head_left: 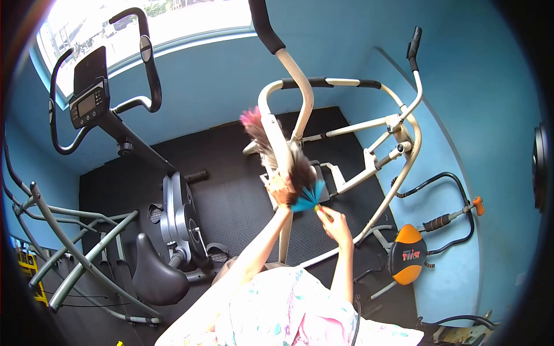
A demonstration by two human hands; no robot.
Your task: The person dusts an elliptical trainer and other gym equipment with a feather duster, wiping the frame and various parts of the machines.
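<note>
Grey-green tubing of a gym frame [75, 254] fills the far left of my view, and next to it stands an exercise bike [173, 222] with its black saddle [154, 275] low in the frame and its console [89, 104] up near the window [150, 20]. Moving toward the middle, I see my left hand [281, 190] raised and closed around the white post of a cream-coloured exercise machine [346, 144]. A feather duster [277, 153] lies along that same post — its pink tip points up and away, its brown feathers run down to the left hand, and a fan of blue feathers spreads just right of the knuckles. Whether the left hand grips the duster as well as the post, I cannot tell. My right hand [334, 225] sits just below and right of the blue feathers, fingers curled around what looks like the duster's handle end. Further right, an orange and black ab trainer [407, 254] rests on the floor against the blue wall [490, 173]. No containers show anywhere I look.
</note>
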